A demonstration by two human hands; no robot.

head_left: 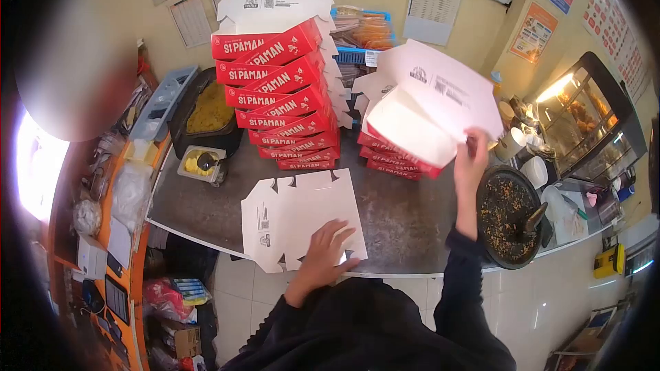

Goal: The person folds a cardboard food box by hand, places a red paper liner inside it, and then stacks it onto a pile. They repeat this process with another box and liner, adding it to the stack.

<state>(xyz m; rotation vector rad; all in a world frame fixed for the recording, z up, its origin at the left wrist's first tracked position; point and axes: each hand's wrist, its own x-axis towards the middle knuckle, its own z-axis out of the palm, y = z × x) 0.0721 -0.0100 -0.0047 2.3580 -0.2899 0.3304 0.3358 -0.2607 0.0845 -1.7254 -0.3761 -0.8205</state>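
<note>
My left hand [326, 254] lies with fingers spread on a flat, unfolded white carton blank [302, 203] at the table's front edge. With my right hand [472, 158] I grip the near right corner of a folded food box [412, 120], its white lid raised and its inside bare. That box is tilted over a short stack of red boxes [392, 165]. Left of it rises a tall stack of red "SI PAMAN" boxes [285, 103], set crisscross with white lids standing open.
A black tub of yellow food [212, 106] and a small clear container [201, 163] stand at the left. At the right are a dark stone mortar [509, 216] with a pestle and a lit glass display case [584, 117]. A blue basket [352, 55] stands behind the stacks.
</note>
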